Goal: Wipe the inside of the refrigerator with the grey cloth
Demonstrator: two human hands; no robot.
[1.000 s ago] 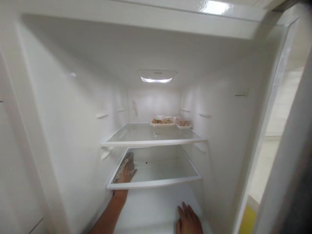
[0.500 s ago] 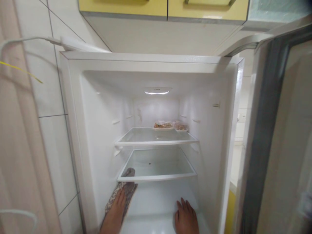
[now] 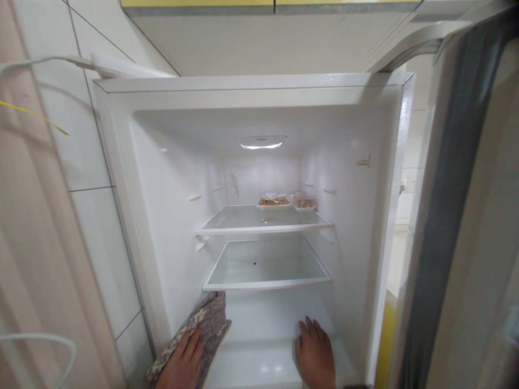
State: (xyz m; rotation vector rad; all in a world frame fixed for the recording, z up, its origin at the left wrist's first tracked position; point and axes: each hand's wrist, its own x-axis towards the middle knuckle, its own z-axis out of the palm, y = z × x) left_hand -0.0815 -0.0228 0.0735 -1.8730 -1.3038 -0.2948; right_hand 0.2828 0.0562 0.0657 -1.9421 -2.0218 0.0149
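An open white fridge fills the view. My left hand (image 3: 182, 363) lies flat on a grey patterned cloth (image 3: 206, 327), pressing it against the lower left of the fridge interior, below the lower glass shelf (image 3: 265, 283). My right hand (image 3: 315, 354) rests open, fingers together and stretched, on the white surface at the bottom right of the compartment. Neither hand grips anything; the cloth sits under the left palm.
An upper glass shelf (image 3: 263, 228) carries two trays of food (image 3: 286, 202) at the back. The fridge door (image 3: 458, 216) stands open on the right. White wall tiles (image 3: 85, 162) and a cable (image 3: 36, 65) are at left. Yellow cabinets (image 3: 243, 2) hang above.
My left hand and the cloth have come off the lower glass shelf, down to the fridge's lower left. The camera has pulled back, showing the whole fridge. My right hand has stayed put.
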